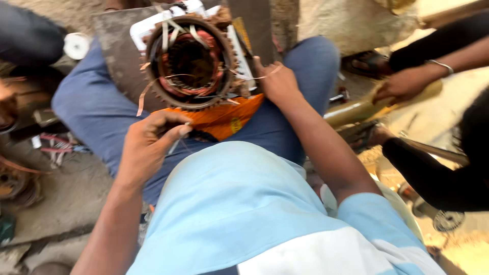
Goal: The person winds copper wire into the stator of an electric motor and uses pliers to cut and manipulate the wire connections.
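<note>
You sit with a round motor core (191, 63) propped on your lap, at 12 o'clock from your chest, its toothed rim resting on an orange cloth (224, 118) spread over your blue trousers (97, 109). Your left hand (150, 147), at 7 o'clock from the core, is closed narrowly around a thin metal tool (175, 144); what the tip touches is hidden. Your right hand (277, 81), at 3 o'clock from the core, pinches a fine strand of wire (254, 77) running toward the rim.

The risks look plain. Loose copper strips (145, 94) curl off the rim at 8 o'clock, near your left fingers, and could cut skin if that hand slides upward. The core leans on soft cloth rather than a firm base, so a hard pull on the strand could roll it off your knees. The strand itself seems thin enough to snap or kink under a jerk.

At 3 o'clock, another person's hands (405, 84) work on a brass-coloured pipe (356, 108), just beside your right elbow; a bump from there could jolt your grip.
</note>
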